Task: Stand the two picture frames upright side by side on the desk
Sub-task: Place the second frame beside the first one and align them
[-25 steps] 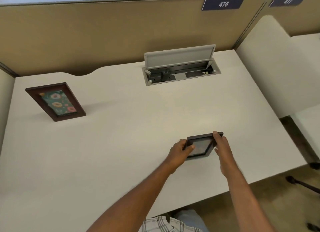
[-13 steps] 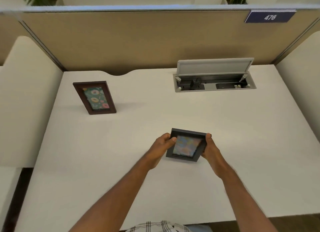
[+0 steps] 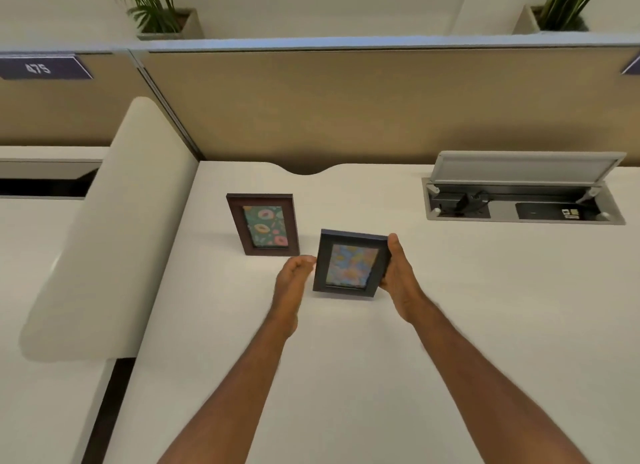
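The right hand (image 3: 398,280) has its grip closed on the right edge of the black frame (image 3: 349,263), thumb over the upper right corner and palm along the side. The left hand (image 3: 293,276) is just beside the frame's left edge with fingers curled loosely; whether it touches the frame cannot be told, and it holds nothing. The black frame faces the camera, tilted a little, its lower edge at or just above the table (image 3: 450,342); its picture is a blur of blue and orange.

Just to its left and slightly behind stands the brown frame (image 3: 262,224), upright on the table, showing doughnuts on a green ground. The two frames are near each other but apart.

Toward the far right, a recessed cable box (image 3: 523,203) is set into the table with its lid raised; inside are a black plug and sockets.

On the partition (image 3: 346,106) behind, a dark label (image 3: 43,67) reads 475. Two potted plants (image 3: 162,11) stand beyond it.
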Demonstrator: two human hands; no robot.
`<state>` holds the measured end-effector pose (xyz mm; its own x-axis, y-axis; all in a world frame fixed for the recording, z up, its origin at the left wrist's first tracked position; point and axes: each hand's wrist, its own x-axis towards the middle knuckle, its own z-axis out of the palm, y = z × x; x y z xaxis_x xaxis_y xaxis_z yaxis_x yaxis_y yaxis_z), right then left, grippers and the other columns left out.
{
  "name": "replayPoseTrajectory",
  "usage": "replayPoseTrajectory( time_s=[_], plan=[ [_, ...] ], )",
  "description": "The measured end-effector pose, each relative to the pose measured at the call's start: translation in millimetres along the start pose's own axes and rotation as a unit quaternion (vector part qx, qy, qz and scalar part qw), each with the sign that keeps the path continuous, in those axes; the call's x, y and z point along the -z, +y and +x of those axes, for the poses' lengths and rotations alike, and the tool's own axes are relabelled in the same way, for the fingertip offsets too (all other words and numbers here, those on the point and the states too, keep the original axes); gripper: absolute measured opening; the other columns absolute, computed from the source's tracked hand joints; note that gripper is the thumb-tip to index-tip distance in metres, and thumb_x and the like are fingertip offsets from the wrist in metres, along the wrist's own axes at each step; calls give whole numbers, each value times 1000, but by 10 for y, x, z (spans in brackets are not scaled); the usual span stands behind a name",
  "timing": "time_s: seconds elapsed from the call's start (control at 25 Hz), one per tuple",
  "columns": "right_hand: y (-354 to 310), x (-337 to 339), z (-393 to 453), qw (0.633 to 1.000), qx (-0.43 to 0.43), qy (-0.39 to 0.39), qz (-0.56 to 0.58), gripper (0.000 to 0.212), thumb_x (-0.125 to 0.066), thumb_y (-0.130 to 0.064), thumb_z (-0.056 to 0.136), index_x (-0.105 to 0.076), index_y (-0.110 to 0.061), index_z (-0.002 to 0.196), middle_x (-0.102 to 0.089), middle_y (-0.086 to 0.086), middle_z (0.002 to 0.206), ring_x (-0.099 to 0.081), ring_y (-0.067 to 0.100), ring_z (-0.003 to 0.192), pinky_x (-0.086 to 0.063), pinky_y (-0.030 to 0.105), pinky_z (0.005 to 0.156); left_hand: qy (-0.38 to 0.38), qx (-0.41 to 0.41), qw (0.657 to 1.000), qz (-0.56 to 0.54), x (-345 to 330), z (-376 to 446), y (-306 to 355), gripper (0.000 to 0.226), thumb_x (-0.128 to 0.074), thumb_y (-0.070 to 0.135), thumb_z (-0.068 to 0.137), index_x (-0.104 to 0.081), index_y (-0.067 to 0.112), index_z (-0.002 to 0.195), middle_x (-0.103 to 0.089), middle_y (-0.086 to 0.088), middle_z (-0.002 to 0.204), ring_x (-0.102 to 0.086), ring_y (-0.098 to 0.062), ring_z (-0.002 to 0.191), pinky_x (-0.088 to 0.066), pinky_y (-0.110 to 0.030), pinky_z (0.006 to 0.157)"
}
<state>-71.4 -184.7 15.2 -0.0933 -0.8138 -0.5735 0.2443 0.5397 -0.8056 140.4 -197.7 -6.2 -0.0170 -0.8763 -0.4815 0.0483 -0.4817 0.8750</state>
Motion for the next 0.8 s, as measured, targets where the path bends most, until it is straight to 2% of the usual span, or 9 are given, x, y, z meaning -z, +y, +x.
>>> replayPoseTrajectory(
  time_s=[0.12,0.2,0.28,0.36,0.44,0.52,0.6,0.8],
  plan=[
    [-135,-248,352,1000,3,-4,-14,78,-46,-92,64,-70,-38,114,-78,-8,111,-69,22,113,-46,51,109,136,8,989,-63,417,257,27,8,-58,18,100,-65,22,102,-68,-14,126,-61,-32,123,-48,-38,104],
    [-192,-379,558,1000,5,-5,-21,70,-45,-89,67,-70,-40,110,-79,-12,106,-70,21,112,-47,51,109,183,7,980,-74,693,418,63,5,-57,19,102,-61,21,105,-66,-12,121,-61,-31,119,-47,-45,110],
    [-238,-452,696,999,13,-6,-34,61,-42,-85,73,-70,-43,108,-78,-14,104,-70,20,110,-48,51,108,203,6,977,-67,896,558,138,12,-58,26,102,-56,20,113,-63,-4,120,-59,-25,116,-46,-45,112],
    [-263,-492,807,999,16,-10,-50,60,-39,-84,75,-69,-44,109,-77,-13,108,-70,21,112,-47,52,109,191,2,981,-46,1052,708,219,31,-59,36,101,-53,20,127,-60,2,126,-55,-18,119,-44,-39,109],
    [-273,-492,882,998,18,-12,-59,62,-38,-83,76,-67,-43,112,-75,-11,114,-69,22,114,-47,52,109,144,-6,989,-14,1124,833,289,37,-57,44,101,-53,25,133,-60,7,132,-55,-11,122,-42,-31,103],
    [-278,-485,936,998,15,-9,-66,63,-39,-84,74,-66,-43,113,-74,-11,115,-68,21,114,-46,52,110,106,-11,994,-2,1132,931,335,25,-53,45,102,-60,32,123,-67,15,122,-61,0,114,-43,-22,92],
    [-277,-477,962,998,13,-7,-68,63,-40,-85,72,-66,-43,112,-74,-11,115,-67,21,115,-46,53,110,99,-16,995,-7,1111,988,353,18,-49,45,104,-62,37,113,-69,19,114,-63,4,109,-44,-19,86],
    [-269,-459,996,997,16,-8,-71,64,-44,-88,66,-69,-45,106,-78,-16,104,-73,17,105,-51,47,103,103,9,994,-42,1083,1047,335,23,-38,45,107,-59,39,111,-65,16,116,-57,-6,117,-40,-35,108]
  ],
)
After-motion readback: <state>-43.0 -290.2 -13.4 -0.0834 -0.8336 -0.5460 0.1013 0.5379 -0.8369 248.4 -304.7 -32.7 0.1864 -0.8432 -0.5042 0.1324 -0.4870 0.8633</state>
